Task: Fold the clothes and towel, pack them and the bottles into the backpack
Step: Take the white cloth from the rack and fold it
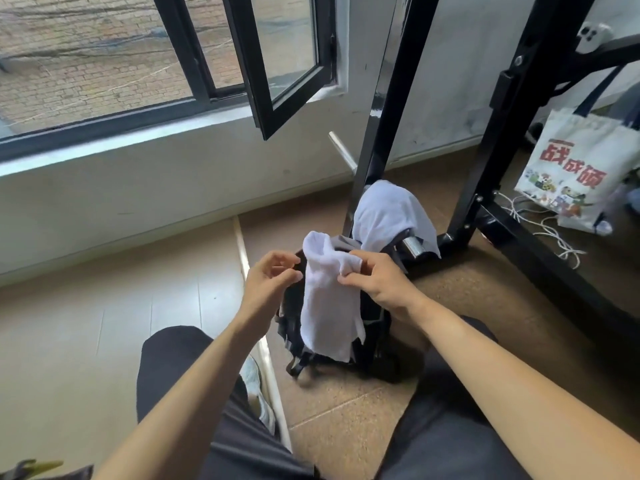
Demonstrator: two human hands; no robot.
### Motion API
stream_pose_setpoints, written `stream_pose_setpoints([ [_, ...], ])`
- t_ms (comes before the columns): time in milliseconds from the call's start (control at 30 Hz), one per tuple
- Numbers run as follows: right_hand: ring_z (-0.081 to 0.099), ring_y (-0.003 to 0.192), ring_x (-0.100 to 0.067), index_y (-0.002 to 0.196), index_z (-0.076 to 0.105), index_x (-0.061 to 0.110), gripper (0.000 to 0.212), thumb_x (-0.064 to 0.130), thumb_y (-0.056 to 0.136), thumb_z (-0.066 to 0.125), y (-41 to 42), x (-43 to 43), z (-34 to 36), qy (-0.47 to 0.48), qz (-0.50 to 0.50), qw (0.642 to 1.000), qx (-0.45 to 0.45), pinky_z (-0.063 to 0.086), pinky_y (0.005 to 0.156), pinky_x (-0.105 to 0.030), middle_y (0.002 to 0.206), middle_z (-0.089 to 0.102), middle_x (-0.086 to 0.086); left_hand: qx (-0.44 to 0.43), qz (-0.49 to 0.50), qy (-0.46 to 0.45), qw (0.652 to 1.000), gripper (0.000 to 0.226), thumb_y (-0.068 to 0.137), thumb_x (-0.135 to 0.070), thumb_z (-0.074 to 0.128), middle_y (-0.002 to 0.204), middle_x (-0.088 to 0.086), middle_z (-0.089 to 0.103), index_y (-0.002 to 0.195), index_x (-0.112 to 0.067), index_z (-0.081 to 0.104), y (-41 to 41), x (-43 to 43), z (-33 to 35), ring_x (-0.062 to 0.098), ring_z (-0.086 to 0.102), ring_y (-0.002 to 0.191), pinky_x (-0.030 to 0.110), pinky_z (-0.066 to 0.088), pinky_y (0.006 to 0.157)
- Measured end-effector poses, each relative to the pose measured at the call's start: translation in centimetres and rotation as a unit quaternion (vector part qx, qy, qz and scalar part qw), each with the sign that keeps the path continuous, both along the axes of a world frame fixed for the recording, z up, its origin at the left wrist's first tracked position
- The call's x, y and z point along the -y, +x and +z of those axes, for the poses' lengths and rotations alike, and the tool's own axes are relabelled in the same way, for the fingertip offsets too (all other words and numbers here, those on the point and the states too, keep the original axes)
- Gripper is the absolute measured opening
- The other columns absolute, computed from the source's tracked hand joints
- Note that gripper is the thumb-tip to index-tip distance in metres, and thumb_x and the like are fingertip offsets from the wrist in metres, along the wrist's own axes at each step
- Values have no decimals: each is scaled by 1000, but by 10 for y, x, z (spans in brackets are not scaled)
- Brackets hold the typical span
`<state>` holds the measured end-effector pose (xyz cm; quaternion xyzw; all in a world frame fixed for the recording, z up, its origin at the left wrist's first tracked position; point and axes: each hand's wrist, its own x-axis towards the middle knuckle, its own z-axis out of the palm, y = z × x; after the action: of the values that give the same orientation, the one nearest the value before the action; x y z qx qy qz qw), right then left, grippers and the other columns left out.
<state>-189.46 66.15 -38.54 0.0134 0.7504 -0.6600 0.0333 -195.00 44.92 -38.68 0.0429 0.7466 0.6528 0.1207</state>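
A white towel [329, 299] hangs down in front of me over a black backpack [372, 351] that stands on the floor between my knees. My right hand [377, 284] pinches the towel's upper right edge between thumb and fingers. Just left of the towel, my left hand [268, 280] has its fingers loosely curled and holds nothing. A white garment [388, 213] is draped over a chrome bar behind the backpack, with a grey piece of cloth [343, 244] showing beneath it. No bottles are in sight.
A black metal rack [502, 140] stands behind the backpack. A printed tote bag [575, 168] and white cables [550, 233] lie at the right. An open window sash [277, 64] juts inward above. My sneaker [252, 382] rests on the floor at lower centre.
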Motion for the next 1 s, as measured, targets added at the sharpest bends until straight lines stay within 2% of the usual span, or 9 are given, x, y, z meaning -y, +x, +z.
stream_pose_setpoints([
  [67,65,97,-10,119,71,6,29,-3,93,63,-2,-5,-3,-73,6,997,29,50,90,-24,101,73,-3,36,-7,-8,999,53,63,-22,74,116,3,67,115,-21,63,-9,6,-20,24,63,112,35,54,95],
  [133,65,95,-13,119,68,1,29,-6,94,56,-4,-11,-5,-130,18,989,62,51,86,-24,101,72,-6,60,-135,14,989,72,70,-20,78,136,9,62,138,-24,54,-16,5,-32,30,58,127,52,47,110],
  [233,63,94,-19,120,61,-9,26,-1,97,53,-12,-19,-12,-167,3,980,105,50,83,-26,101,67,-13,54,-275,32,959,69,82,-1,68,142,14,60,147,-15,52,-21,-8,-33,34,56,132,50,47,109],
  [367,63,100,-24,123,59,-7,30,10,99,59,-33,-29,-32,-167,-43,975,138,52,88,-32,108,67,-21,123,-202,64,969,54,82,-21,76,130,11,69,134,-13,65,-42,-17,-47,31,64,121,35,53,93],
  [433,66,103,-24,125,60,-4,33,17,99,61,-44,-29,-39,-178,-55,969,164,53,96,-37,118,68,-25,137,-157,60,976,50,82,-24,80,128,12,70,129,-10,69,-53,-20,-52,36,63,124,35,51,92],
  [567,61,111,-24,128,50,-9,79,49,82,79,-55,-29,-33,-173,-39,964,200,38,113,-53,125,62,-29,142,-133,61,979,34,90,-22,72,125,13,72,122,-13,74,-64,-29,-35,32,66,120,40,52,95],
  [667,66,117,-21,125,62,8,45,22,84,76,-58,-34,-18,-193,-7,959,210,52,104,-38,122,71,-12,139,-126,70,980,26,92,-28,67,119,11,74,114,-20,77,-67,-33,-9,29,69,114,38,55,93],
  [767,70,109,-16,120,66,12,40,-1,83,75,-57,-36,-17,-179,31,965,191,56,92,-28,110,75,-4,134,-135,80,979,26,94,-32,62,114,10,76,111,-20,78,-68,-37,7,22,71,106,30,57,84],
  [1000,74,98,-15,103,75,6,29,-1,76,83,-24,-25,-42,-80,15,988,135,58,84,-23,101,78,-5,82,-143,94,982,46,101,-41,59,125,28,67,128,-6,68,-66,-38,2,35,66,112,38,54,88],
])
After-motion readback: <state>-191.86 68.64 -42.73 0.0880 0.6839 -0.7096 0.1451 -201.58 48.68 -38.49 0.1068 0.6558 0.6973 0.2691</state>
